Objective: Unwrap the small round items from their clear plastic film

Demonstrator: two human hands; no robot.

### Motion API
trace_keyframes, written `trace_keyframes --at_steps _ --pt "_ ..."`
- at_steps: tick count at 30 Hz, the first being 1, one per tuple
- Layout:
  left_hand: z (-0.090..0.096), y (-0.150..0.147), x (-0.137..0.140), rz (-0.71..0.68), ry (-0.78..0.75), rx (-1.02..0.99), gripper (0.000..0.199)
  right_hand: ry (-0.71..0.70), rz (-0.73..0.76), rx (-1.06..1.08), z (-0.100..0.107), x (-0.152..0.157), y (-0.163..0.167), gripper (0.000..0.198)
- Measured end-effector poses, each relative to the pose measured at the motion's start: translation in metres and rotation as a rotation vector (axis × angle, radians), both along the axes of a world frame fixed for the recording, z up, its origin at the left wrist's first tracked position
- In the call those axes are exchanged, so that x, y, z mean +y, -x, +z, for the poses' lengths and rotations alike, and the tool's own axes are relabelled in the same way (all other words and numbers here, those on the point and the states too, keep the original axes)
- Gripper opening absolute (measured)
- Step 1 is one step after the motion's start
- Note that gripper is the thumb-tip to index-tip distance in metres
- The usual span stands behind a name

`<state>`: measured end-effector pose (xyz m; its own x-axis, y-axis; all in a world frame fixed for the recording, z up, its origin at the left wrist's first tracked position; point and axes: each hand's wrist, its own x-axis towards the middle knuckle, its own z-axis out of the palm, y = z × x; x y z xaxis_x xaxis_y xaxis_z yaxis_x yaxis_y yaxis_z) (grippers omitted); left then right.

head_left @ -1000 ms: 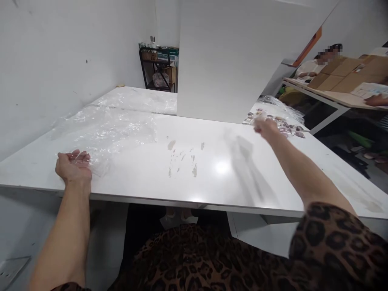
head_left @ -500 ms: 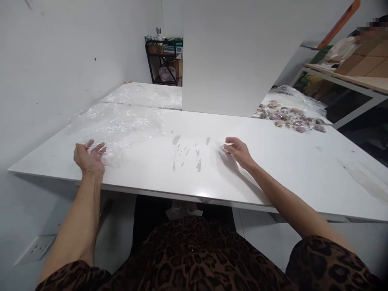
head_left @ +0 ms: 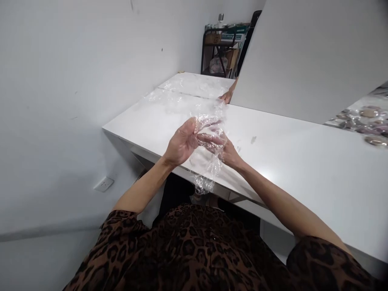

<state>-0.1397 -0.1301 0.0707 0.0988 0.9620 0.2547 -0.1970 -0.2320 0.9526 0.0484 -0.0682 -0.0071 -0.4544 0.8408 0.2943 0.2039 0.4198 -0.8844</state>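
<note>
Crumpled clear plastic film (head_left: 208,167) is gathered between my two hands above the table's front edge, and its lower end hangs down past the edge. My left hand (head_left: 182,139) is closed on the film's left side, thumb on top. On the right side my right hand (head_left: 226,148) has its fingers wrapped in the film and seen through it. The two hands are close together. More clear film (head_left: 172,91) lies spread on the far left of the white table (head_left: 287,161).
A tall white panel (head_left: 303,60) rises from the table's back. Another person's hand (head_left: 227,96) rests at its left edge. Bagged brownish and purplish roundish items (head_left: 374,121) lie at the right. A black shelf rack (head_left: 216,44) stands behind; a white wall (head_left: 91,101) borders the left.
My hands have come together from far apart and now hold the plastic film, lifted off the table. The view has turned left. Another person's hand has appeared beside the panel.
</note>
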Motion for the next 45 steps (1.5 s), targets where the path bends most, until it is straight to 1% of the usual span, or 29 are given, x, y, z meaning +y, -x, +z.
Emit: trace_keyframes --at_steps 1,2,4,5,7,8,10,12,14,16,18,19,20,22,23,24,25,26,28,29,31,32,33,35,37,38,41,43,45 --pt "0.0 0.002 -0.004 -0.003 -0.015 0.022 0.05 0.036 -0.014 0.058 0.004 -0.004 0.004 0.061" --pt "-0.002 0.006 -0.005 0.007 -0.036 0.041 0.05 0.084 -0.048 0.134 0.009 -0.009 0.006 0.053" --pt "-0.01 0.015 -0.003 0.045 -0.084 0.104 0.052 0.165 -0.112 0.283 0.019 -0.018 0.004 0.044" --pt "-0.015 0.019 -0.001 0.056 -0.099 0.163 0.056 0.185 -0.119 0.339 0.024 -0.022 0.002 0.041" --pt "-0.026 0.021 0.003 0.023 -0.105 0.317 0.068 0.194 -0.067 0.392 0.032 -0.028 -0.004 0.035" --pt "-0.031 0.021 0.005 -0.018 -0.1 0.394 0.069 0.195 -0.018 0.376 0.034 -0.029 -0.008 0.033" --pt "-0.039 0.017 0.011 -0.086 -0.083 0.507 0.054 0.204 0.069 0.294 0.036 -0.031 -0.016 0.031" --pt "-0.04 0.017 0.026 -0.079 -0.04 0.548 0.037 0.213 0.074 0.231 0.034 -0.03 -0.027 0.037" --pt "-0.033 0.021 0.057 0.005 0.046 0.533 0.032 0.21 -0.035 0.241 0.027 -0.025 -0.041 0.048" --pt "-0.016 0.03 0.104 0.145 0.13 0.477 0.03 0.211 -0.178 0.267 0.017 -0.019 -0.057 0.05" --pt "0.01 0.04 0.163 0.338 0.132 0.399 0.028 0.23 -0.274 0.266 0.003 -0.012 -0.071 0.049" --pt "0.025 0.045 0.193 0.429 0.13 0.352 0.024 0.246 -0.294 0.258 -0.004 -0.008 -0.076 0.049" --pt "0.039 0.049 0.222 0.487 0.126 0.303 0.018 0.262 -0.299 0.249 -0.011 -0.005 -0.08 0.051" --pt "0.064 0.052 0.274 0.581 0.187 0.204 0.004 0.28 -0.283 0.221 -0.021 -0.002 -0.084 0.053" --pt "0.071 0.05 0.295 0.615 0.214 0.165 0.011 0.282 -0.268 0.193 -0.025 -0.001 -0.084 0.054" --pt "0.074 0.046 0.311 0.643 0.246 0.14 0.025 0.281 -0.255 0.159 -0.027 -0.001 -0.084 0.054" --pt "0.071 0.038 0.323 0.662 0.271 0.122 0.038 0.279 -0.248 0.124 -0.028 -0.002 -0.084 0.054" --pt "0.063 0.026 0.331 0.673 0.272 0.127 0.05 0.274 -0.248 0.091 -0.028 -0.003 -0.084 0.053" --pt "0.031 -0.005 0.336 0.648 0.188 0.247 0.063 0.254 -0.255 0.042 -0.027 -0.006 -0.082 0.05" --pt "0.01 -0.023 0.335 0.61 0.083 0.386 0.064 0.231 -0.258 0.03 -0.026 -0.007 -0.081 0.047" --pt "-0.032 -0.058 0.327 0.435 -0.119 0.797 0.061 0.164 -0.251 0.019 -0.026 -0.01 -0.08 0.039" --pt "-0.05 -0.073 0.324 0.36 -0.175 0.982 0.062 0.13 -0.245 0.017 -0.026 -0.011 -0.079 0.036" --pt "-0.065 -0.085 0.321 0.311 -0.193 1.128 0.067 0.099 -0.239 0.016 -0.026 -0.011 -0.078 0.033" --pt "-0.084 -0.098 0.322 0.311 -0.137 1.29 0.08 0.062 -0.23 0.012 -0.028 -0.012 -0.076 0.03" --pt "-0.089 -0.1 0.327 0.387 -0.043 1.34 0.088 0.041 -0.227 0.008 -0.028 -0.012 -0.076 0.029" --pt "-0.089 -0.099 0.329 0.42 -0.013 1.358 0.085 0.035 -0.23 0.01 -0.028 -0.011 -0.076 0.029" --pt "-0.081 -0.097 0.323 0.429 -0.018 1.429 0.063 0.061 -0.27 0.026 -0.028 -0.006 -0.08 0.031" --pt "-0.076 -0.101 0.301 0.381 -0.079 1.426 0.05 0.119 -0.341 0.068 -0.029 0.002 -0.084 0.038" --pt "-0.074 -0.108 0.267 0.326 -0.182 1.373 0.049 0.181 -0.446 0.18 -0.031 0.012 -0.09 0.053"
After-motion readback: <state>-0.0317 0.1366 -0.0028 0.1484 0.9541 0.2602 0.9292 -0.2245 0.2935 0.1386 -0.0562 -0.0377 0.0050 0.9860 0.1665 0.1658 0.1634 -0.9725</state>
